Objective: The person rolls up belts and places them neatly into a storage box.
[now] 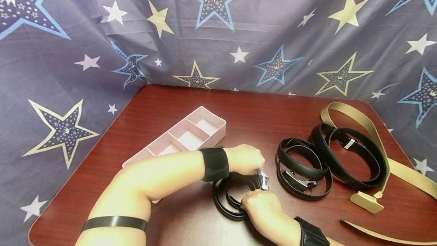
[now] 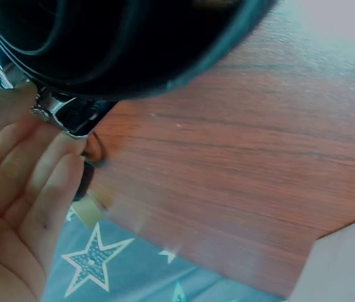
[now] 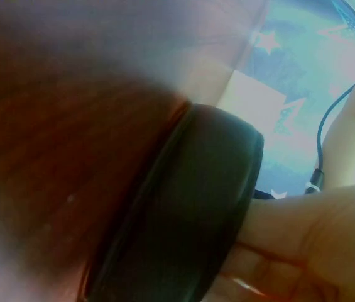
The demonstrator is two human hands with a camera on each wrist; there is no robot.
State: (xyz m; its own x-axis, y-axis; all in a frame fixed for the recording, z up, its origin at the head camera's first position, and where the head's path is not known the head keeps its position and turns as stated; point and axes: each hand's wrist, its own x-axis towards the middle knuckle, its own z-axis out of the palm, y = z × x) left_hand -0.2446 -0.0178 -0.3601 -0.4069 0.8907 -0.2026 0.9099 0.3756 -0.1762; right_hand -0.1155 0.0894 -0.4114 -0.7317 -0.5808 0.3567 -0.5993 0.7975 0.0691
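A black belt [image 1: 232, 215], wound into a loose coil, stands on its edge on the table between my two hands. At its far side my left hand [image 1: 244, 158] pinches the shiny metal buckle [image 1: 263, 180] end. In the left wrist view the thumb [image 2: 4, 110] presses on the metal buckle, with fingers below it and the dark coil above. My right hand [image 1: 263, 208] grips the near right side of the coil. The right wrist view shows the belt's wide outer face [image 3: 183, 207] against that hand, with some fingertips hidden behind it.
Left of the hands is a pale pink divided tray [image 1: 218, 136], partly behind the left forearm. To the right sit a coiled black belt [image 1: 302, 166] with a silver buckle, a larger black coil [image 1: 367, 155] and a tan belt [image 1: 367, 119]. A star-patterned cloth [image 1: 290, 18] hangs behind the table.
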